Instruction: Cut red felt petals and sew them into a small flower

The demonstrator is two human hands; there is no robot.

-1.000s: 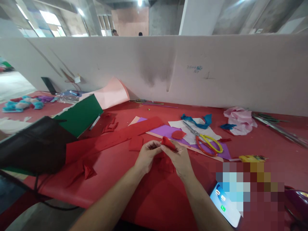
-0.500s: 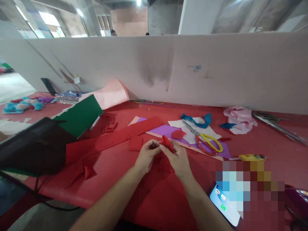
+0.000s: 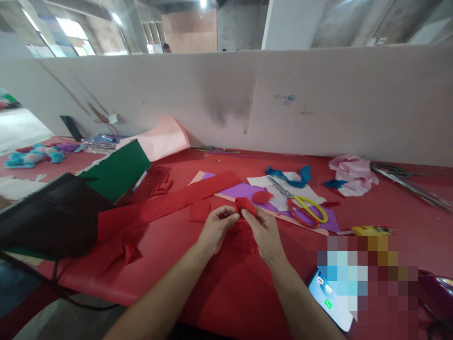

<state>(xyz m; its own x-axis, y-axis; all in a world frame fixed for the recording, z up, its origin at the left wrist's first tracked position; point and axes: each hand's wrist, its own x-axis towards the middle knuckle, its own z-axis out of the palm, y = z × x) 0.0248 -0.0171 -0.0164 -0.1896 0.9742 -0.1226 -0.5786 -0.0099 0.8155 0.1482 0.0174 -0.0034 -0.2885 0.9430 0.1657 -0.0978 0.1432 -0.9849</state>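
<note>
Both hands pinch a small folded piece of red crepe paper (image 3: 244, 205) above the middle of the red table. My left hand (image 3: 217, 229) holds its left edge between thumb and fingers. On its right side, my right hand (image 3: 265, 231) presses with the thumb, fingers curled behind. More red paper (image 3: 246, 240) lies beneath the hands. A flat red square (image 3: 200, 211) sits left of them, and a long red strip (image 3: 166, 200) stretches behind. Scissors (image 3: 300, 205) with one red and one yellow handle rest to the right, close to a cut red piece (image 3: 262, 197).
Purple paper (image 3: 240, 191) and white paper (image 3: 311, 192) lie under the scissors. At right are a lit phone (image 3: 331, 300), a yellow tool (image 3: 371, 230) and crumpled pink paper (image 3: 354, 174). A dark bag (image 3: 49, 215) and green board (image 3: 118, 170) stand left. A pale partition (image 3: 159, 94) closes the back.
The red paper between my hands has turned and opened out wider. My right hand has shifted slightly right, its thumb now lying across the paper's lower front.
</note>
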